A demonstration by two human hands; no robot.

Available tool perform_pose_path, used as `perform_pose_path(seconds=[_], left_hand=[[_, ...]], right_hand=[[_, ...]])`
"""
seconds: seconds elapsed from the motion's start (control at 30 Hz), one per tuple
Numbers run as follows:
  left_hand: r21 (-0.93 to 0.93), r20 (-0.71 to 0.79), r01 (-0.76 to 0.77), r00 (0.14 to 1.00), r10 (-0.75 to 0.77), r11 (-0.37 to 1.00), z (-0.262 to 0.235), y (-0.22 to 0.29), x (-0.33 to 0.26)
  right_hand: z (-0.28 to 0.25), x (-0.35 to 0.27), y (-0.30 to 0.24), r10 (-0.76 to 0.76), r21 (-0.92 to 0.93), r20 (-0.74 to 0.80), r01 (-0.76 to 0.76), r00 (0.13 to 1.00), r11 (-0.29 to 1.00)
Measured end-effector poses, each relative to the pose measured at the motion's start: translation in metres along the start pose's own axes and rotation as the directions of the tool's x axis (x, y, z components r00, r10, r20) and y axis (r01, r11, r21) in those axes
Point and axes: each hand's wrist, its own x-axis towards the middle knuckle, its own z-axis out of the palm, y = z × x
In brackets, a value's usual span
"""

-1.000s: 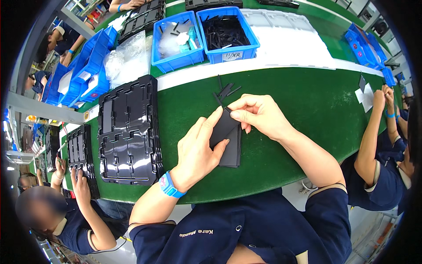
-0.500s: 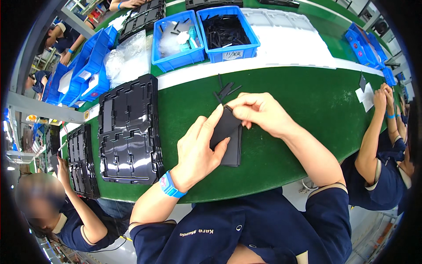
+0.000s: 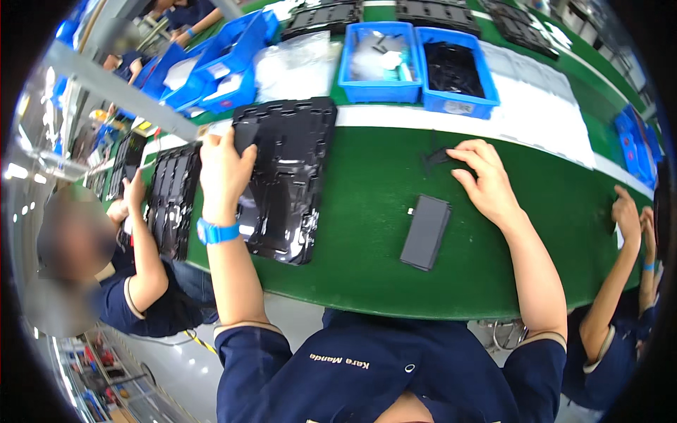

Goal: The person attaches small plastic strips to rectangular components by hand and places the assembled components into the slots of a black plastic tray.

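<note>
While the left hand (image 3: 224, 173) reaches over the upper left corner of a glossy black tray (image 3: 293, 169), its thumb stands apart from its fingers, with a dark flat piece (image 3: 246, 132) between them; whether it grips the piece or the tray bears it, I cannot tell. Thumb and forefinger parted, a gap between them, the right hand (image 3: 490, 187) has its fingertips at a small heap of black strips (image 3: 434, 161); contact is too blurred to judge. Nearer the person, a stack of dark flat panels (image 3: 425, 233) lies on the green table (image 3: 360, 278), apart from both hands. Beyond the strips sit two blue bins, one with pale contents (image 3: 381, 92), the other with black pieces (image 3: 460, 106).
</note>
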Motion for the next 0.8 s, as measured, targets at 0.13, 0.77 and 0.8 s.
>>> perform_pose_path(seconds=[0.13,0.77,0.8], left_hand=[[0.047,0.091,0.052,0.994,-0.056,0.998,0.003,0.001,-0.004],[-0.082,0.032,-0.315,0.947,0.319,0.945,-0.002,0.019,-0.046],[-0.065,-0.006,-0.343,0.939,0.344,0.937,-0.005,0.029,-0.043]], right_hand=[[0.004,0.0,-0.003,0.048,0.047,-0.016,-0.047,0.999,0.998],[0.005,0.001,-0.007,0.109,0.041,-0.02,-0.108,0.994,0.993],[0.003,0.001,-0.007,0.161,0.077,0.008,-0.161,0.987,0.984]])
